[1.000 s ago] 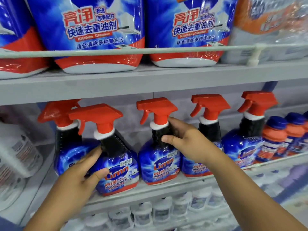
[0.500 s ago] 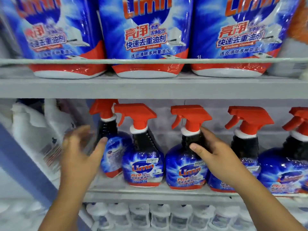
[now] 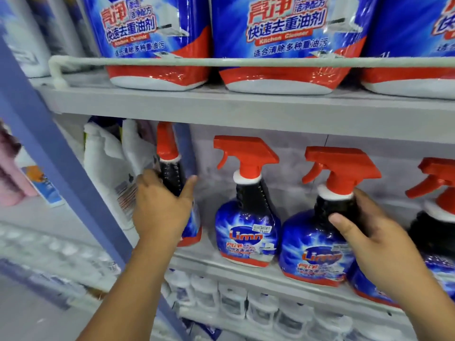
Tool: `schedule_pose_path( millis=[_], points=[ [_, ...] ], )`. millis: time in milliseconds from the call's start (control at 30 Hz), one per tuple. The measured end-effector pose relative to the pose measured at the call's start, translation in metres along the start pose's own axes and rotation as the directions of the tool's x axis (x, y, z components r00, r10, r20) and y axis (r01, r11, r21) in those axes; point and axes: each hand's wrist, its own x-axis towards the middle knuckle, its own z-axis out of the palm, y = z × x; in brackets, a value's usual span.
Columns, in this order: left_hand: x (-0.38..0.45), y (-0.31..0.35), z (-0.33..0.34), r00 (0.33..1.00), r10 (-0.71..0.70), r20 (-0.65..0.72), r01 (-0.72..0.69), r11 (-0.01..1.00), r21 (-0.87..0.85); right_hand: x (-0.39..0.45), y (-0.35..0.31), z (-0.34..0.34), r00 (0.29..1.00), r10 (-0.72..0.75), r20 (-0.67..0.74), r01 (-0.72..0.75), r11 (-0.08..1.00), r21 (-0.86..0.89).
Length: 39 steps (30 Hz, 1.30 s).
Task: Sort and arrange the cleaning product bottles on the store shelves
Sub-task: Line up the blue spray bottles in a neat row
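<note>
Shop: price-tagged spray bottles (image 3: 247, 217), shelves (image 3: 246, 112)

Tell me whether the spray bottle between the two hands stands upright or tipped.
Upright. The middle spray bottle sits with its base flat on the shelf, red trigger head on top, label facing out; neither hand touches it.

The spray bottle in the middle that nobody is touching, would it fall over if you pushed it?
Probably not easily. The spray bottle has a wide round bottom on the shelf, so a low nudge would likely just slide it. A push up by its red trigger might tip it, since the neck is narrow. It looks like stiff plastic, and its glossy label could be slippery.
</note>
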Motion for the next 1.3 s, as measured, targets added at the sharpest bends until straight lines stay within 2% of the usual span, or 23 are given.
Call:
schedule_pose_path(
  millis=[100,167,233,267,300,333,400,467,567,633,733,800,867,1067,1300],
  points=[
    [0.006,-0.009,-0.016,0.989,0.013,0.146,0.023,0.971,-0.24,0.001,0.0,0.003,0.999,-0.016,-0.039,0.016,1.0,0.0],
    [0.01,-0.015,-0.021,0.981,0.066,0.183,0.004,0.932,-0.361,-0.007,0.003,0.01,0.98,0.018,-0.196,-0.005,0.998,0.07],
    [0.017,-0.017,-0.017,0.973,0.115,0.2,-0.013,0.891,-0.453,-0.025,-0.005,0.021,0.896,0.031,-0.443,0.013,0.995,0.097],
    [0.021,-0.017,-0.012,0.959,0.121,0.258,0.021,0.874,-0.486,-0.034,-0.012,0.029,0.839,-0.018,-0.544,0.061,0.996,0.061],
    [0.023,-0.017,-0.008,0.932,0.114,0.343,0.07,0.874,-0.481,-0.042,-0.023,0.039,0.807,-0.065,-0.587,0.114,0.992,0.047],
    [0.024,-0.017,-0.004,0.905,0.102,0.414,0.098,0.895,-0.434,-0.047,-0.034,0.051,0.809,-0.092,-0.58,0.159,0.985,0.065],
    [0.025,-0.022,0.003,0.891,0.103,0.441,0.066,0.934,-0.352,-0.043,-0.053,0.075,0.893,-0.101,-0.439,0.169,0.978,0.119],
    [0.022,-0.022,0.002,0.926,0.139,0.352,-0.017,0.945,-0.327,-0.028,-0.062,0.098,0.955,-0.086,-0.285,0.113,0.99,0.082],
    [0.016,-0.019,-0.001,0.967,0.216,0.134,-0.19,0.964,-0.185,0.0,-0.066,0.12,0.985,-0.006,-0.173,0.008,1.0,0.006],
    [0.014,-0.017,-0.005,0.964,0.246,0.095,-0.233,0.963,-0.133,0.014,-0.067,0.128,0.992,0.039,-0.123,-0.039,0.999,0.007],
    [0.021,-0.025,-0.01,0.934,0.302,0.192,-0.265,0.943,-0.2,0.022,-0.067,0.131,0.986,0.126,-0.111,-0.123,0.992,0.028],
    [0.021,-0.032,-0.014,0.893,0.273,0.357,-0.182,0.946,-0.268,0.022,-0.066,0.129,0.986,0.117,-0.119,-0.117,0.993,0.005],
    [0.018,-0.035,-0.016,0.86,0.254,0.442,-0.13,0.947,-0.292,0.022,-0.067,0.126,0.988,0.106,-0.115,-0.109,0.994,-0.014],
    [0.014,-0.029,-0.011,0.881,0.252,0.401,-0.122,0.939,-0.321,0.025,-0.068,0.126,0.991,0.09,-0.103,-0.097,0.993,-0.068],
    [0.019,-0.032,-0.009,0.83,0.274,0.486,-0.124,0.94,-0.318,0.027,-0.064,0.124,0.993,0.076,-0.086,-0.085,0.991,-0.104]
  ],
)
